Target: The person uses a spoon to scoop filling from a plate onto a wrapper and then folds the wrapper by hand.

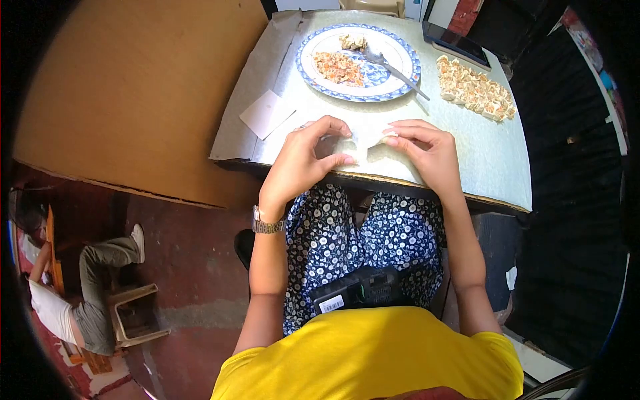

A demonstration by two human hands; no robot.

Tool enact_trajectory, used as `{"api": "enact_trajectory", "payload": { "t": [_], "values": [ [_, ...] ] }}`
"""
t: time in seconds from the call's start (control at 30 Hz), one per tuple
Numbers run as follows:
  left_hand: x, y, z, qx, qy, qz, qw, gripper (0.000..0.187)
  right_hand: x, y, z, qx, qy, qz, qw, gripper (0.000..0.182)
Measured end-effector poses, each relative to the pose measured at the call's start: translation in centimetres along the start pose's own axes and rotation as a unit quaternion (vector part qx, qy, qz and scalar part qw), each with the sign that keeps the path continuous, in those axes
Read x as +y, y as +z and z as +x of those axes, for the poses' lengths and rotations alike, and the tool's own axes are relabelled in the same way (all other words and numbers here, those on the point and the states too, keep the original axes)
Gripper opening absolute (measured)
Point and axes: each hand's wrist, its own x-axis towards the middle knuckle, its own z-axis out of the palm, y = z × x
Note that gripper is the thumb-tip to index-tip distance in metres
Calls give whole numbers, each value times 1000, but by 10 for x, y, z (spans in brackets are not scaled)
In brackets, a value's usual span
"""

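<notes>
A thin white wrapper [364, 148] lies between my two hands at the table's near edge, pale against the pale top. My right hand [427, 148] pinches its right side between thumb and fingers. Curled around the other side, my left hand [305, 159] holds the wrapper at its fingertips, thumb and forefinger apart from each other. Beyond the hands stands a blue-and-white oval plate [313, 79] with orange chopped filling [339, 69], a small pale lump [353, 43] and a metal spoon [399, 72]. To the right sit rows of small folded dumplings [475, 89].
A white square sheet [268, 115] lies to the left of the plate. At the far right corner rests a dark tablet [455, 44]. A brown wooden panel [133, 87] borders the table's left side. Below left, another person [93, 293] is near a plastic stool [137, 317].
</notes>
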Motion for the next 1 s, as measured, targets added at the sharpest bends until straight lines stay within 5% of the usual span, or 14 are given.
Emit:
{"api": "enact_trajectory", "payload": {
  "t": [0.37, 1.0],
  "values": [
    [-7, 17, 7, 18, 6, -151, 988, 17, 2, -6, -2, -43, 20, 45, 998, 20],
    [-3, 14, 14, -51, 12, -91, 994, 21, 3, -13, 2, -122, -32, -80, 989, 23]
  ]
}}
